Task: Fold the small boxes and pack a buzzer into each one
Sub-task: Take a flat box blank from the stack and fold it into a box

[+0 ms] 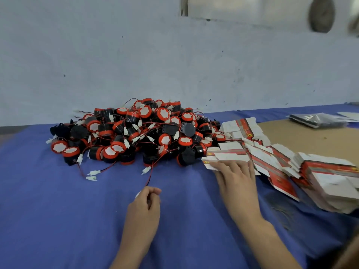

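A large heap of black buzzers (pixel 136 133) with red rims, red-black wires and white plugs lies on the blue cloth (pixel 58 200). To its right spreads a fanned row of flat red-and-white box blanks (pixel 272 158). My left hand (pixel 145 204) pinches the end of one buzzer's wire (pixel 150 175), a white plug showing by its fingers. With straight fingers, my right hand (pixel 236 177) lies on the nearest flat blanks (pixel 225 155) at the row's left end.
A pale wall (pixel 155 65) rises just behind the heap. A brown cardboard sheet (pixel 310 138) lies behind the blanks at right, with a grey plastic packet (pixel 318 119) on its far edge. Blue cloth stretches in front of the heap.
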Demonstrator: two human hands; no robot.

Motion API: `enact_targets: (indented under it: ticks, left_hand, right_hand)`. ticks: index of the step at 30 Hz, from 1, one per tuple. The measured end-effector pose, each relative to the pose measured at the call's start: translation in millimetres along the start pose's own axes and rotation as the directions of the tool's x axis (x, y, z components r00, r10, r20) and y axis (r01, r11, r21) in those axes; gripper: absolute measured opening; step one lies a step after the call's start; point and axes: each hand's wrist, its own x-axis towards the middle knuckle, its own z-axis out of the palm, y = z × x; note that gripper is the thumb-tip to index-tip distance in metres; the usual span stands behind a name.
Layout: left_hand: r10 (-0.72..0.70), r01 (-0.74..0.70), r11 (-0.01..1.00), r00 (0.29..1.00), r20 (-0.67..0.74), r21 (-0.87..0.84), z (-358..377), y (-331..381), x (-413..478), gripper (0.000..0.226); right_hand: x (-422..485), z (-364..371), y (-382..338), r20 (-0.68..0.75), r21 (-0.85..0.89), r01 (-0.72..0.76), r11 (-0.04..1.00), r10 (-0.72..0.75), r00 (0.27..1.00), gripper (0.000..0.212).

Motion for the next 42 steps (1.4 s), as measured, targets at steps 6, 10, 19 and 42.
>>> enact_targets:
  ticks: [6,10,19,42]
  left_hand:
    - [0.284,-0.282,0.959,0.950,-0.126,0.037,-6,14,-16,0.022]
    - [0.630,-0.597,0.758,0.775,-0.057,0.263,1,23,-27,0.046]
    - [0.704,-0.699,0.563,0.685,0.186,0.441,8,20,-25,0.080]
    - [0.613,-0.563,0.683,0.788,0.055,0.465,-24,13,-10,0.105]
  right_hand:
    - [-7,-48,-51,-0.097,0.528,-0.047,0.848,0.115,0.989,0.017]
    - [-3,-55,-67,0.098,0.816,-0.222,0.534,0.251,0.963,0.032]
    - [1,-40,-64,0.489,0.819,-0.527,0.229,0.202,0.849,0.024]
    - [-2,-29,-60,0.552,0.833,-0.540,0.120,-0.146,0.821,0.048]
